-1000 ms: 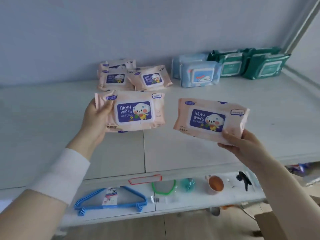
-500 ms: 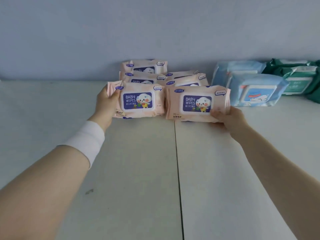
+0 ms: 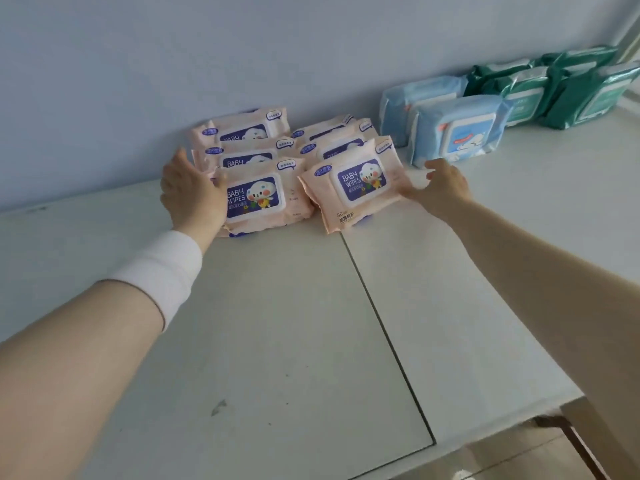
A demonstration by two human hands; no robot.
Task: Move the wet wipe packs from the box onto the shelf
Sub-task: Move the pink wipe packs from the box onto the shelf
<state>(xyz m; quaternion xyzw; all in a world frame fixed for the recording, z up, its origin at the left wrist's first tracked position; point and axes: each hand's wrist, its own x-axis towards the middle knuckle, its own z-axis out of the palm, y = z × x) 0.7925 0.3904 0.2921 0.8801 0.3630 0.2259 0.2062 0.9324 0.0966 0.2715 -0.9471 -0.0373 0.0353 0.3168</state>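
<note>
Several pink baby wipe packs stand in two rows on the white shelf [image 3: 277,341] against the blue wall. The front left pink pack [image 3: 263,199] rests on the shelf, and my left hand [image 3: 192,192] holds its left end with the thumb on its front face. The front right pink pack [image 3: 356,183] lies tilted on the shelf. My right hand [image 3: 445,187] is just off its right end with relaxed, spread fingers, barely touching its corner. The box is mostly out of view.
Light blue wipe packs [image 3: 453,133] stand to the right of the pink ones, with dark green packs [image 3: 568,88] beyond them at the far right. A seam runs down the shelf. A brown cardboard edge [image 3: 585,431] shows below the shelf's front right corner.
Both packs went from mid-air to the shelf in front of the pink rows. My right hand has let go of its pack; my view has shifted left and tilted.
</note>
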